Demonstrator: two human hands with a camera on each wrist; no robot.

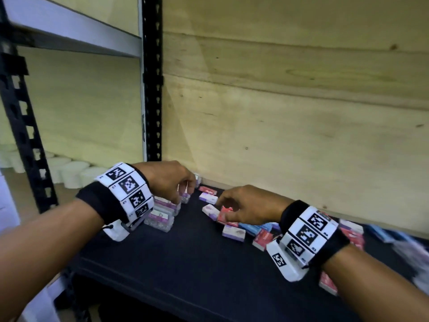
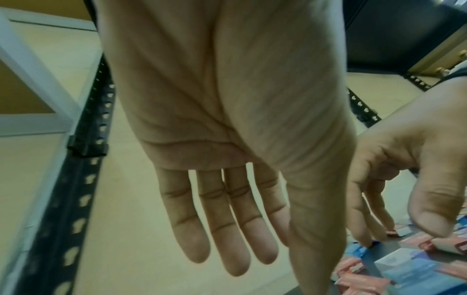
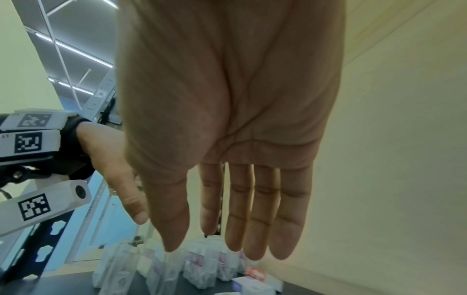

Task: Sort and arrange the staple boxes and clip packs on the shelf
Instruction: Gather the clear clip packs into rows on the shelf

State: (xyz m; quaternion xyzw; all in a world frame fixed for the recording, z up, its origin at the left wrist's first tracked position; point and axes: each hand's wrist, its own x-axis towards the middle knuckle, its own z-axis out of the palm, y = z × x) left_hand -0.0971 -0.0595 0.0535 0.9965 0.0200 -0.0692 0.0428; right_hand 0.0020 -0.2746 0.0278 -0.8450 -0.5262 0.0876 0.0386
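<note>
A row of clear clip packs [image 1: 160, 219] with purple labels stands at the back left of the black shelf [image 1: 185, 263]; it also shows in the right wrist view as clip packs [image 3: 199, 271]. My left hand [image 1: 185, 194] hovers over the far end of that row, and in its wrist view the left hand [image 2: 240, 249] has straight fingers and an empty palm. Small red, blue and purple-white staple boxes [image 1: 233, 233] lie scattered in the middle. My right hand [image 1: 220, 201] reaches down over them, fingers straight; the right hand [image 3: 240, 249] holds nothing.
A plywood back wall [image 1: 278, 135] rises close behind the boxes. A black perforated upright [image 1: 152, 89] stands at the back left corner. More red and blue boxes [image 1: 352, 233] pile up at the right. White rolls [image 1: 69, 173] sit on the neighbouring shelf.
</note>
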